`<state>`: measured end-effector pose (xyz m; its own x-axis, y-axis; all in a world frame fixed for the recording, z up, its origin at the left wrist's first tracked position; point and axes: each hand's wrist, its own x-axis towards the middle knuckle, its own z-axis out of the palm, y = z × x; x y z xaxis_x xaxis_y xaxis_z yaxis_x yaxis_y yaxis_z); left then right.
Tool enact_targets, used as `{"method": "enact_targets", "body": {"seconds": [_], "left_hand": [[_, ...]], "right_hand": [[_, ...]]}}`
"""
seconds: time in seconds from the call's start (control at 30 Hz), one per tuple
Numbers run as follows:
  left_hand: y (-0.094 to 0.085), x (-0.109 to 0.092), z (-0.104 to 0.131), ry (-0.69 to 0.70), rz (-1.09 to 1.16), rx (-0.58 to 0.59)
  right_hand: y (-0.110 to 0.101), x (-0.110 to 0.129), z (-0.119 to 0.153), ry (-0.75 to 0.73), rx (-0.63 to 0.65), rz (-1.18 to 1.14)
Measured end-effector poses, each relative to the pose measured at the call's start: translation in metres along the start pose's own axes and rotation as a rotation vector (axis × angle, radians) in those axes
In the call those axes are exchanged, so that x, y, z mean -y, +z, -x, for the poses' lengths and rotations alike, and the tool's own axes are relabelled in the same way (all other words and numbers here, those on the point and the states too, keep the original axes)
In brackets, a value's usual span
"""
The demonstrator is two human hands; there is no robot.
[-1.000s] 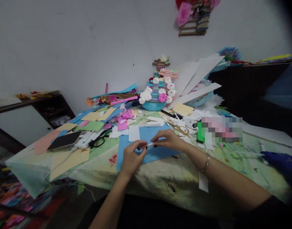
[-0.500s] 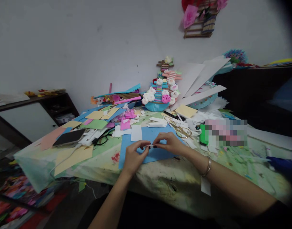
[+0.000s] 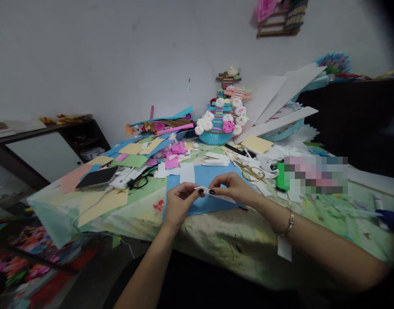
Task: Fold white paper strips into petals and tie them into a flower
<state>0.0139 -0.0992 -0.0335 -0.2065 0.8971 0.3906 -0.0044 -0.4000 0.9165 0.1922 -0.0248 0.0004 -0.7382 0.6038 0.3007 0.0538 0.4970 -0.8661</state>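
A small strip of white paper [image 3: 225, 198] is stretched between my two hands, above a blue sheet [image 3: 203, 207] on the table. My left hand [image 3: 180, 200] pinches the strip's left end between thumb and fingers. Close beside it, my right hand [image 3: 232, 187] pinches the strip, and part of the paper shows below its fingers. Behind my left hand, a white paper rectangle [image 3: 187, 172] lies at the blue sheet's back edge. Folded white strips [image 3: 216, 159] rest just behind the sheet.
A blue boat-like craft [image 3: 216, 136] with paper flowers stands against the wall. Scissors [image 3: 253, 173], a green object [image 3: 282, 177] and paper scraps lie to the right. On the left are a phone [image 3: 96, 177], a white cable and coloured sheets [image 3: 130, 161].
The white paper has turned, and more of its flat face shows at my right fingers. My hands stay close together. The view has shifted slightly left and down.
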Motion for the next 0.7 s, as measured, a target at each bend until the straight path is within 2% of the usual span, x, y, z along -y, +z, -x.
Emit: {"method": "enact_targets", "body": {"seconds": [0.17,0.5,0.57,0.7], "left_hand": [[-0.001,-0.001,0.001,-0.038,0.025,0.006],[-0.004,0.004,0.000,-0.036,0.055,-0.122],[-0.003,0.003,-0.001,-0.042,0.052,-0.109],[0.000,0.000,-0.002,-0.091,0.013,0.000]], "right_hand": [[0.002,0.000,0.000,-0.017,0.013,0.013],[0.009,-0.001,-0.002,0.002,-0.033,0.139],[0.010,0.000,-0.002,0.003,-0.038,0.130],[0.012,0.003,0.000,0.013,-0.033,0.095]]}}
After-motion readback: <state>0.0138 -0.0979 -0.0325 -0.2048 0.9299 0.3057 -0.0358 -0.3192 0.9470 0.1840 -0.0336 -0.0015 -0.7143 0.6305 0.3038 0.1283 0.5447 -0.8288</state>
